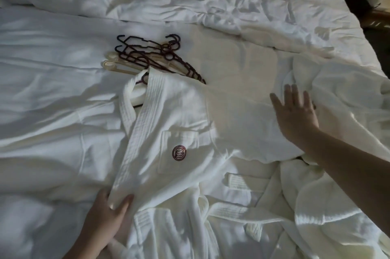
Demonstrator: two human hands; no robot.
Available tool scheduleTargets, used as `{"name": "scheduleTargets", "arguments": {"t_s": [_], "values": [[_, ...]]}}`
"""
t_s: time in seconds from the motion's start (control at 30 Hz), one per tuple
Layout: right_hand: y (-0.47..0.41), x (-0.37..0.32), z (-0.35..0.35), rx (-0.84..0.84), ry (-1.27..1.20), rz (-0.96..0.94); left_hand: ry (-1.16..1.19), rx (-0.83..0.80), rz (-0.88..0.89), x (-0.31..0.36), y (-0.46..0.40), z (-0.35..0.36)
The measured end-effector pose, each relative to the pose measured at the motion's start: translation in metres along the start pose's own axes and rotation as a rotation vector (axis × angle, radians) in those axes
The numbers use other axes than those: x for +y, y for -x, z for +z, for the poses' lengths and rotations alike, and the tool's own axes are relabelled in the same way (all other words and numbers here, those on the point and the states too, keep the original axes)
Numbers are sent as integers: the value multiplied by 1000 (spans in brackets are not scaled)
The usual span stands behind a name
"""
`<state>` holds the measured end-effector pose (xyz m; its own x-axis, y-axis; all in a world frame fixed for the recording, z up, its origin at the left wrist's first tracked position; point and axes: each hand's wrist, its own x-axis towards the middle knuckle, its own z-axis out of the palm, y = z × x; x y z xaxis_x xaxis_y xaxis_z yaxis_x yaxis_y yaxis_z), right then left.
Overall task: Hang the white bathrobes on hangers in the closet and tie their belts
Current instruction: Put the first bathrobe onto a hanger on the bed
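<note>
From the head camera, a white bathrobe [185,123] lay spread front-up on the rumpled bed [52,69], its collar overlapping a heap of hangers [152,56]. The left hand [105,214] pinched the lapel's lower edge; the right hand [295,111] lay flat, fingers straight, on the sleeve. Its belt [242,208] trailed loose below. The cloth looked thick, soft and floppy, likely weighty. I would have taken it at the collar and shoulders, where the hanger goes in.
</note>
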<state>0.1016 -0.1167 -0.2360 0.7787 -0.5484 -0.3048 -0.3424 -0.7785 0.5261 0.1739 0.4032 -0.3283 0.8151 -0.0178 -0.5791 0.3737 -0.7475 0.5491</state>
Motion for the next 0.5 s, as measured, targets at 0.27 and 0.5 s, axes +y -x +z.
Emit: {"name": "scheduleTargets", "arguments": {"t_s": [0.27,0.5], "values": [[26,-151,-6,-320,-358,125,-495,-151,101,-5,4,0],[92,-270,-41,-56,-901,-80,-276,-295,-265,-10,51,-11]]}}
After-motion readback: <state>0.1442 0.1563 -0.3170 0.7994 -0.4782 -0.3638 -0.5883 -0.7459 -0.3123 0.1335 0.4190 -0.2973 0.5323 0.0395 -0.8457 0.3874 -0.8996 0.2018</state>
